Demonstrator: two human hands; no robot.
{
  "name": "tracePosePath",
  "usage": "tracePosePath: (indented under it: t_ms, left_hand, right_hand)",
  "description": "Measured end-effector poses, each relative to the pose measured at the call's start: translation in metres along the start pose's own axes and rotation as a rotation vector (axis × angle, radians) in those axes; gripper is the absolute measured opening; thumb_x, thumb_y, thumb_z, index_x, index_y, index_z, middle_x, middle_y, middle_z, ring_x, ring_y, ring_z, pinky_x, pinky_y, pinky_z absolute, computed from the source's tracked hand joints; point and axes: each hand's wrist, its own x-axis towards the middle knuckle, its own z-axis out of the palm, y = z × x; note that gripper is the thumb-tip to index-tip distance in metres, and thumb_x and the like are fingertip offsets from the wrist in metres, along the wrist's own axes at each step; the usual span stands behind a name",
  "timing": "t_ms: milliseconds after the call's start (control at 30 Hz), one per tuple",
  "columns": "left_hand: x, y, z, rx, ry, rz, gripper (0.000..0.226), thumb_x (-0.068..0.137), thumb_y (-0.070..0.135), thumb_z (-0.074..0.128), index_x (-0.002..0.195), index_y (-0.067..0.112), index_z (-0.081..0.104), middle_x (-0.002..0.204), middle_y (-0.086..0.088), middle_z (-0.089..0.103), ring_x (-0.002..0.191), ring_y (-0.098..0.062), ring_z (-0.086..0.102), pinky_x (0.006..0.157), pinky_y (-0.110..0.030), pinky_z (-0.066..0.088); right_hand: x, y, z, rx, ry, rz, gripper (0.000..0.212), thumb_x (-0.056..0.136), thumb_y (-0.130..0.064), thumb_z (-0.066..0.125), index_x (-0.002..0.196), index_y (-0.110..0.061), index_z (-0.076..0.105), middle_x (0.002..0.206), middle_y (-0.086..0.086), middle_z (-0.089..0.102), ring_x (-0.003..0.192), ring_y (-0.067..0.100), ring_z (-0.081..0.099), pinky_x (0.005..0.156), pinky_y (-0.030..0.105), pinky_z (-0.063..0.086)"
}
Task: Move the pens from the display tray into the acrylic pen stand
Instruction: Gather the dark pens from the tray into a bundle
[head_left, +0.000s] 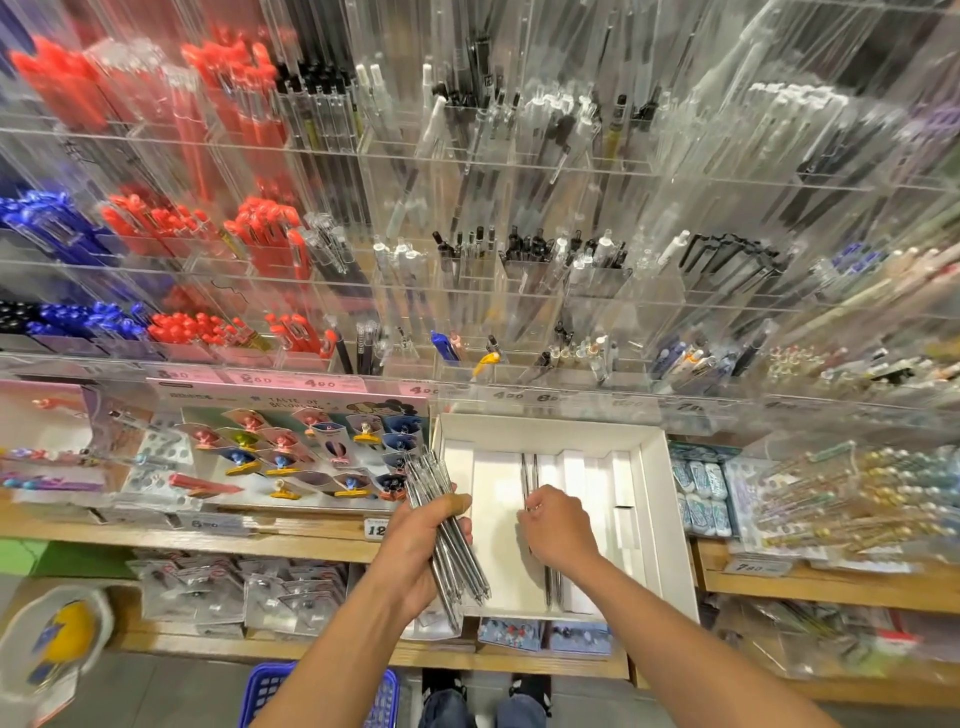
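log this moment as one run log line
left hand: grips pen bundle | right hand: pinching two pens in white tray | stand: not loaded

Left hand (423, 540) fingers curled tight, thumb pointing to 1 o'clock, forearm running in from 7 o'clock. Right hand (558, 525) knuckles up, fingertips pinched toward 10 o'clock, forearm from 5 o'clock.

A blue basket (270, 691) sits on the floor; packaged erasers (701, 491) and colourful clips (291, 457) lie on wooden shelves (291, 540).
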Motion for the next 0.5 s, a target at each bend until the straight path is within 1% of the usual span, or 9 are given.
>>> tracePosePath:
  t_ms: [33, 100, 167, 267, 333, 400, 467, 500]
  left_hand:
    - [0.002, 0.000, 0.000, -0.003, 0.004, -0.003, 0.066, 0.075, -0.004, 0.073, 0.135, -0.005, 0.045, 0.069, -0.011, 0.063, 0.052, -0.019, 0.062, 0.046, -0.027, 0.055]
    - [0.002, 0.002, 0.000, 0.010, -0.004, -0.003, 0.077, 0.066, 0.000, 0.078, 0.135, -0.006, 0.045, 0.070, -0.011, 0.064, 0.053, -0.019, 0.062, 0.046, -0.028, 0.055]
    - [0.000, 0.002, 0.001, 0.025, -0.015, -0.009, 0.083, 0.059, 0.005, 0.081, 0.134, -0.006, 0.047, 0.072, -0.010, 0.066, 0.055, -0.019, 0.064, 0.046, -0.028, 0.055]
    - [-0.003, 0.004, 0.002, 0.040, -0.016, -0.017, 0.086, 0.054, 0.008, 0.086, 0.131, -0.006, 0.051, 0.076, -0.011, 0.070, 0.058, -0.021, 0.067, 0.049, -0.028, 0.057]
    - [-0.003, 0.006, 0.002, 0.027, -0.022, -0.027, 0.088, 0.053, 0.009, 0.088, 0.131, -0.006, 0.051, 0.078, -0.012, 0.071, 0.059, -0.022, 0.068, 0.050, -0.029, 0.058]
    - [-0.004, 0.008, 0.004, 0.009, -0.032, -0.037, 0.088, 0.055, 0.009, 0.088, 0.133, -0.005, 0.049, 0.080, -0.012, 0.071, 0.060, -0.022, 0.068, 0.051, -0.029, 0.058]
    - [-0.006, 0.009, 0.004, 0.006, -0.027, -0.037, 0.087, 0.057, 0.009, 0.087, 0.134, -0.004, 0.048, 0.081, -0.012, 0.071, 0.061, -0.022, 0.068, 0.051, -0.030, 0.058]
    - [-0.006, 0.009, 0.004, 0.004, -0.026, -0.032, 0.086, 0.058, 0.009, 0.087, 0.134, -0.004, 0.048, 0.081, -0.012, 0.071, 0.061, -0.022, 0.068, 0.051, -0.030, 0.059]
  right_hand:
    - [0.008, 0.003, 0.007, -0.089, -0.007, 0.003, 0.025, 0.095, -0.028, 0.054, 0.114, -0.012, 0.058, 0.108, 0.005, 0.066, 0.096, 0.023, 0.063, 0.074, 0.026, 0.046]
    - [0.018, 0.003, 0.020, -0.228, -0.003, 0.012, 0.022, 0.095, -0.025, 0.052, 0.112, -0.011, 0.054, 0.105, 0.007, 0.064, 0.093, 0.025, 0.063, 0.067, 0.028, 0.043]
    - [0.027, 0.002, 0.028, -0.301, 0.018, 0.042, 0.019, 0.095, -0.019, 0.051, 0.111, -0.011, 0.054, 0.104, 0.007, 0.065, 0.094, 0.026, 0.064, 0.064, 0.028, 0.041]
    - [0.034, -0.006, 0.035, -0.366, 0.021, 0.079, 0.017, 0.091, -0.012, 0.052, 0.107, -0.012, 0.059, 0.103, 0.005, 0.067, 0.096, 0.025, 0.065, 0.064, 0.028, 0.041]
    - [0.035, -0.009, 0.038, -0.346, -0.007, 0.100, 0.012, 0.089, -0.011, 0.052, 0.095, -0.014, 0.062, 0.097, 0.004, 0.068, 0.089, 0.024, 0.066, 0.063, 0.028, 0.043]
    - [0.033, -0.010, 0.035, -0.283, -0.043, 0.136, 0.007, 0.088, -0.015, 0.052, 0.084, -0.015, 0.058, 0.085, 0.002, 0.065, 0.078, 0.022, 0.063, 0.060, 0.027, 0.044]
    - [0.028, -0.013, 0.025, -0.170, -0.066, 0.138, 0.017, 0.088, -0.022, 0.054, 0.074, -0.014, 0.056, 0.070, 0.000, 0.059, 0.065, 0.020, 0.058, 0.057, 0.026, 0.042]
    - [0.023, -0.015, 0.019, -0.066, -0.084, 0.111, 0.023, 0.088, -0.022, 0.055, 0.067, -0.013, 0.054, 0.062, 0.001, 0.057, 0.059, 0.021, 0.056, 0.056, 0.025, 0.042]
